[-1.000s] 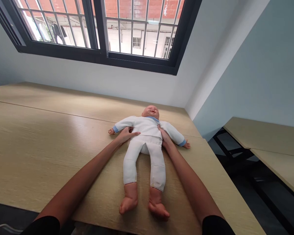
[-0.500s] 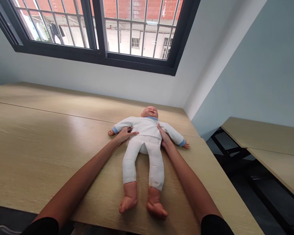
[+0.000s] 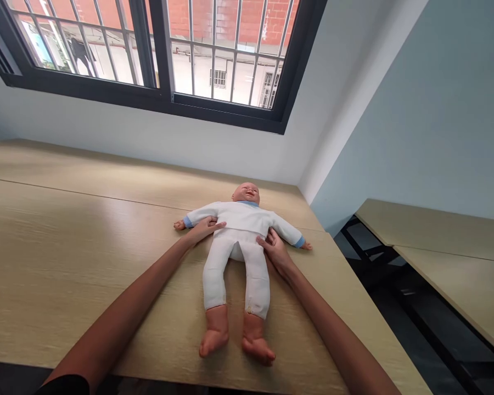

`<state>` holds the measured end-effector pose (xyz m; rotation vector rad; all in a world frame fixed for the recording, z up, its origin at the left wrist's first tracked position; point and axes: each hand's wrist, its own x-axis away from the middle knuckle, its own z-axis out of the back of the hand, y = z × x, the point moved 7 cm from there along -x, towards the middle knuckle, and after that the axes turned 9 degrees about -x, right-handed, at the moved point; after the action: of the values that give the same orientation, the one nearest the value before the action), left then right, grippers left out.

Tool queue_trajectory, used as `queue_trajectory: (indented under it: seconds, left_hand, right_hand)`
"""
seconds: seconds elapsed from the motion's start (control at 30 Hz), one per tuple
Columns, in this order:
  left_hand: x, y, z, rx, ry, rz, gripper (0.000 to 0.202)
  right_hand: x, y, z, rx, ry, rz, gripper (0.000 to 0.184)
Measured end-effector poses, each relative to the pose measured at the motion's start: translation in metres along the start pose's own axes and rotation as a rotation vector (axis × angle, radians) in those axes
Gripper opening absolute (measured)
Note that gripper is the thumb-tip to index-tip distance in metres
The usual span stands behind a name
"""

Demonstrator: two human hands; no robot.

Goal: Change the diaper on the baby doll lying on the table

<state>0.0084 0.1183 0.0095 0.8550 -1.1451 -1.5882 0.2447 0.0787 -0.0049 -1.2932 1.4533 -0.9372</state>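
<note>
A baby doll [image 3: 245, 218] lies on its back on a pale wooden table [image 3: 86, 263], head toward the window wall and feet toward me. It wears a white top and white trousers with blue collar and cuffs; its arms are spread and its feet are bare. My left hand [image 3: 203, 229] holds the doll's waist on the left, thumb over the hem of the top and fingers along the side. At the opposite hip, my right hand [image 3: 278, 251] grips with its thumb on the trousers and its fingers against the side, partly beneath the doll's sleeve.
A dark-framed window [image 3: 160, 96] with bars outside is set in the wall behind the table. To the right, beyond the table's edge and a gap, stands another wooden table [image 3: 444, 236] with a dark metal frame [image 3: 370, 252].
My right hand has slid from the doll's chest side down to its hip, its thumb now on the trousers. My left hand stays at the waist. The view has shifted slightly.
</note>
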Motion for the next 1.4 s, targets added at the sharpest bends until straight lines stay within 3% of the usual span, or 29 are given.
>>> queue_trajectory:
  seconds: [0.1,0.2,0.43,0.67,0.77,0.97,1.07,1.13,1.2,1.27,1.4]
  left_hand:
    - [0.007,-0.003,0.001,0.024,-0.063,0.006,0.064]
    - [0.011,-0.007,0.001,0.027,-0.069,0.013,0.073]
    - [0.012,-0.003,-0.005,-0.04,0.012,-0.055,0.065]
    - [0.014,0.009,-0.009,-0.132,0.008,-0.14,0.047]
    - [0.017,0.009,-0.008,-0.153,0.059,-0.158,0.045]
    - [0.03,0.01,0.001,-0.163,0.278,-0.157,0.043]
    - [0.043,0.034,0.002,-0.137,0.378,-0.194,0.036]
    - [0.057,0.064,-0.004,-0.116,0.381,-0.254,0.029]
    - [0.078,0.1,-0.015,-0.091,0.308,-0.336,0.022]
    - [0.107,0.139,-0.028,0.069,0.18,-0.47,0.013]
    - [0.164,0.181,-0.03,0.231,0.182,-0.545,0.006]
  right_hand:
    - [0.004,0.005,-0.001,0.0,-0.024,-0.014,0.074]
    - [0.004,0.008,0.002,0.078,0.046,0.024,0.068]
    - [0.006,0.009,0.009,0.239,0.101,0.079,0.056]
    - [0.008,0.0,0.011,0.403,0.128,0.107,0.051]
    - [0.013,-0.008,0.008,0.43,0.134,0.121,0.05]
    - [0.024,-0.029,0.003,0.441,0.177,0.18,0.053]
    - [0.031,-0.047,-0.004,0.424,0.252,0.228,0.051]
    - [0.04,-0.065,-0.023,0.382,0.205,0.239,0.049]
    - [0.054,-0.088,-0.053,0.317,0.059,0.235,0.051]
    - [0.075,-0.115,-0.083,0.278,-0.066,0.266,0.053]
    - [0.116,-0.158,-0.129,0.218,-0.29,0.317,0.052]
